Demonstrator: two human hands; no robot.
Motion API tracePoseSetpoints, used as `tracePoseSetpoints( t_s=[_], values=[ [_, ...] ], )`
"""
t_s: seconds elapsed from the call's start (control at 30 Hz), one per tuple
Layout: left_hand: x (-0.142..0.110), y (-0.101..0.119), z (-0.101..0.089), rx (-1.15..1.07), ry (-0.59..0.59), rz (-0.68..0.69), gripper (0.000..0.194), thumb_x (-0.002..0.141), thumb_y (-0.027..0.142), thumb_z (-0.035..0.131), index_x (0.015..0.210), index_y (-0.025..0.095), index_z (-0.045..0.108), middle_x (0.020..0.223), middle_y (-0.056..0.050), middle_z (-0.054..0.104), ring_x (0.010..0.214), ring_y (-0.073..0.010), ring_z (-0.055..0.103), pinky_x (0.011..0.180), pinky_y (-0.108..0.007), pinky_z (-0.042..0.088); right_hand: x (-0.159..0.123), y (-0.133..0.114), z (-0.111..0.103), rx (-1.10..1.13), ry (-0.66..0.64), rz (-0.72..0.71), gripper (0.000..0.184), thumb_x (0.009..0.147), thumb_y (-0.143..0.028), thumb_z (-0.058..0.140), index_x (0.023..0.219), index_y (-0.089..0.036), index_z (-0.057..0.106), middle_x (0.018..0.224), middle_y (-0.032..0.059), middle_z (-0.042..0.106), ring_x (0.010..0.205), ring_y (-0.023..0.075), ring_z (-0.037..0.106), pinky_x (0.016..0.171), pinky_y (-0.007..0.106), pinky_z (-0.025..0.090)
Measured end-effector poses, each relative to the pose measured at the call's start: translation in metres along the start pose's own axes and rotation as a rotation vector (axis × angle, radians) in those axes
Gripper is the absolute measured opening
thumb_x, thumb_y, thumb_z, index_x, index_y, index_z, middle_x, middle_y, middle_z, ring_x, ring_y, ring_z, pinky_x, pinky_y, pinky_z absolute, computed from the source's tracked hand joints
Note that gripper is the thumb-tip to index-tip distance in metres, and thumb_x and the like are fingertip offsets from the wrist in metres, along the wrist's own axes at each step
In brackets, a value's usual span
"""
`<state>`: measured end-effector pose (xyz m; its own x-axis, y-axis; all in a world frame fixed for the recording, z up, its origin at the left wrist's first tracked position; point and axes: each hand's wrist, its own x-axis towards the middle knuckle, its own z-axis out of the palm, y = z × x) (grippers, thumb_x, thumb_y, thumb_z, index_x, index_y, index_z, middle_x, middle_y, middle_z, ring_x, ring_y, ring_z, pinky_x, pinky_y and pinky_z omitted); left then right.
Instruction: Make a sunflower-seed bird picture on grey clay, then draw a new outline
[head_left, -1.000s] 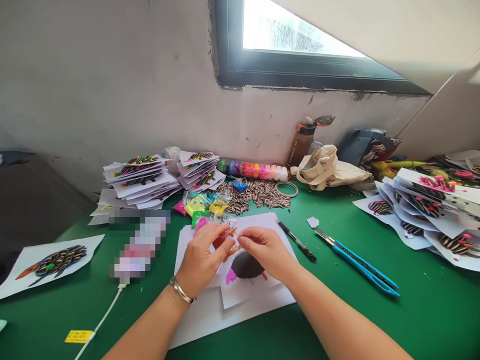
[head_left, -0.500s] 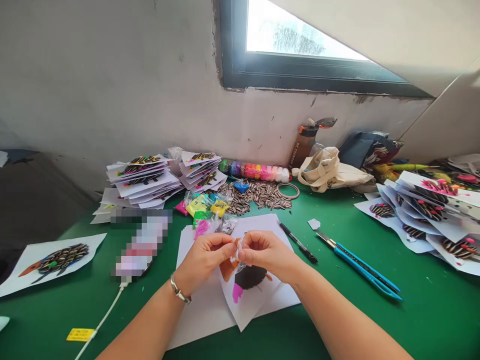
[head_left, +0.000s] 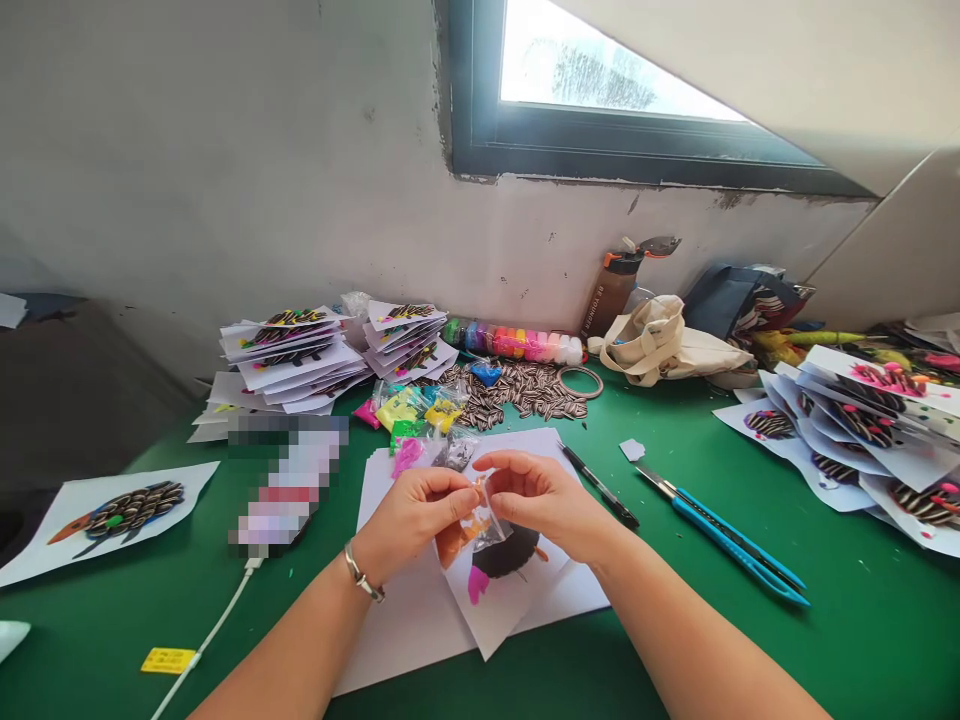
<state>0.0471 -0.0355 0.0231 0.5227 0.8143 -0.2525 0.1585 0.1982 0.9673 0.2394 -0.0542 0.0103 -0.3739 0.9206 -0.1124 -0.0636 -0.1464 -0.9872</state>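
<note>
My left hand [head_left: 412, 515] pinches a small clear plastic bag [head_left: 482, 522] with orange clay in it, between thumb and fingers. Beside the bag's other edge, my right hand [head_left: 544, 500] has its thumb and curved fingers apart; whether the thumb tip touches the plastic is hard to tell. Under both hands lies a white card [head_left: 487, 628] bearing a black rounded shape [head_left: 506, 553] and a pink clay piece [head_left: 477, 585]. It rests at an angle on white sheets [head_left: 379, 640]. My hands cover part of the card.
Bagged coloured clay [head_left: 397, 410] and loose sunflower seeds [head_left: 536, 390] lie behind the sheets. To the right are a pen [head_left: 600, 487] and a blue utility knife [head_left: 731, 540]. Stacked seed pictures [head_left: 289, 360] stand at left, more cards [head_left: 847, 440] at right. A white cable [head_left: 214, 630] crosses the left side.
The right fingers have parted from their pinch on the bag and spread. More of the clear bag shows between the hands. The left hand keeps its pinch. The view has shifted slightly.
</note>
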Motion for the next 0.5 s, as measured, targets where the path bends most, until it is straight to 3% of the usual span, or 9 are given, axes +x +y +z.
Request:
tracePoseSetpoints(
  t_s=[0.27,0.5],
  values=[
    [-0.0004,-0.0022,-0.0021,-0.012,-0.07,-0.026,0.037,0.079,0.051,0.066,0.07,0.014,0.062,0.044,0.002,0.058,0.036,-0.0097,0.053,0.04,-0.019,0.039,-0.0002,0.0015,-0.0031,-0.099,-0.038,-0.04,0.018,0.081,-0.027,0.064,0.098,-0.024,0.069,0.086,0.0027,0.063,0.073,0.015,0.056,0.06,0.026,0.045],
    [0.0007,-0.0048,-0.0046,-0.036,-0.11,-0.012,0.037,0.078,0.05,0.066,0.07,0.014,0.061,0.046,0.003,0.056,0.034,-0.0075,0.049,0.039,-0.017,0.036,-0.0016,-0.0041,-0.0025,0.135,-0.132,-0.026,0.025,0.075,-0.023,0.071,0.099,-0.02,0.068,0.078,-0.0002,0.061,0.069,0.0105,0.053,0.06,0.023,0.041]
  ],
)
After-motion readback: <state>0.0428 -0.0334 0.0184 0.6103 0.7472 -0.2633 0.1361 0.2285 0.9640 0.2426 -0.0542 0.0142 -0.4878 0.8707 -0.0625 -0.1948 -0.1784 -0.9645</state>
